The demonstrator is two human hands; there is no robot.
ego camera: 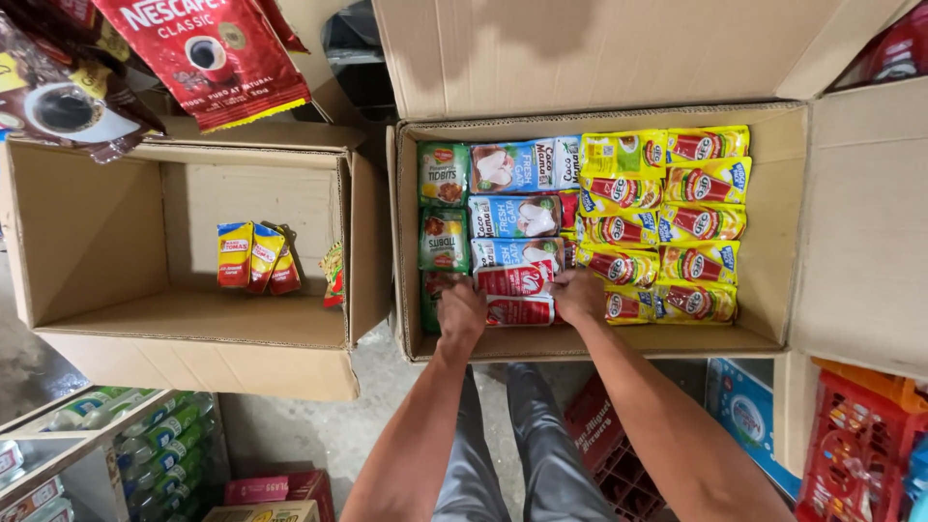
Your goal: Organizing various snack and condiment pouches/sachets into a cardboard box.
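Note:
An open cardboard box (773, 232) in front of me is packed with rows of flat pouches: yellow-and-red sauce pouches (701, 224) on the right, blue-and-white pouches (514, 215) in the middle, green pouches (444, 174) on the left. My left hand (462, 311) rests inside the box at its near left, fingers down among the packs. My right hand (578, 293) is beside it, touching the red-and-white pouches (517, 295) at the near edge. Whether either hand grips a pouch is hidden by the fingers.
A second open cardboard box (106, 222) on the left holds a few yellow-and-red sachets (256, 256). Red coffee sachet strips (208, 53) hang above it. Bottles on a shelf (145, 435) lie lower left, red crates (855, 445) lower right, and a concrete floor below.

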